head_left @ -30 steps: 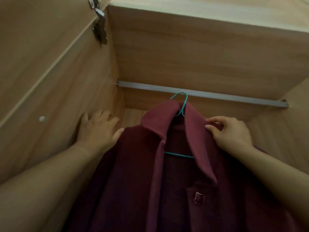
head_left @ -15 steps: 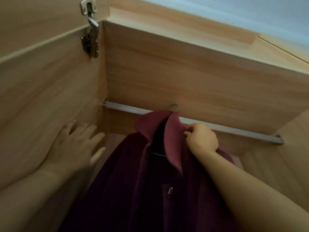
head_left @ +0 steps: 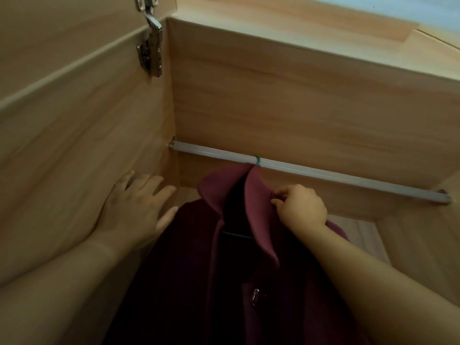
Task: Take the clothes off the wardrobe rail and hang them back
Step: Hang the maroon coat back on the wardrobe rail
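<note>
Coat [head_left: 179, 282] — hanging vertical | hook [head_left: 257, 160] over rail [head_left: 323, 173] | right hand [head_left: 301, 209] pinches collar [head_left: 256, 195]

Beneath the maroon coat [head_left: 189, 282] the teal hanger [head_left: 257, 160] is almost wholly hidden; only its hook above the collar and a short strip of bar inside it show. The coat's lower part runs off the bottom edge. The hinge [head_left: 151, 53], up left of the coat, is cut by the top edge.
</note>
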A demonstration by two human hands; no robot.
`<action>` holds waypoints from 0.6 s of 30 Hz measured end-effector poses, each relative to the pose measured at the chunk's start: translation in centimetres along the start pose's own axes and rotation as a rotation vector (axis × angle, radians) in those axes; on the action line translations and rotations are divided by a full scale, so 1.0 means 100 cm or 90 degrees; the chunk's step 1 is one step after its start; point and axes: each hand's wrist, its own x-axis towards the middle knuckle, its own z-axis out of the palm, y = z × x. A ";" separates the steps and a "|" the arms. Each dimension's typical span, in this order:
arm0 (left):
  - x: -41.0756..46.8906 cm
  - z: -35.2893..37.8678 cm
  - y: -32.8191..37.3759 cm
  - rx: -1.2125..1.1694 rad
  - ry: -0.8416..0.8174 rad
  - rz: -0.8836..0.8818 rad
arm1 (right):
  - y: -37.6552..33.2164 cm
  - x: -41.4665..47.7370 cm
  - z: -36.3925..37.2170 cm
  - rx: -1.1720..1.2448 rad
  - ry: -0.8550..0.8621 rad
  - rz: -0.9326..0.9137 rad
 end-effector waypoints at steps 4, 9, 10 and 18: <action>-0.001 -0.001 -0.001 -0.016 -0.001 0.008 | 0.008 -0.014 -0.018 -0.019 -0.023 -0.011; -0.001 -0.006 0.000 -0.045 -0.014 0.014 | 0.038 -0.044 -0.061 0.026 -0.007 -0.014; -0.002 -0.008 0.000 -0.059 -0.019 0.007 | 0.045 -0.051 -0.066 0.070 0.002 -0.007; -0.046 -0.038 0.013 -0.121 -0.058 -0.044 | 0.062 -0.123 -0.059 0.287 0.025 0.031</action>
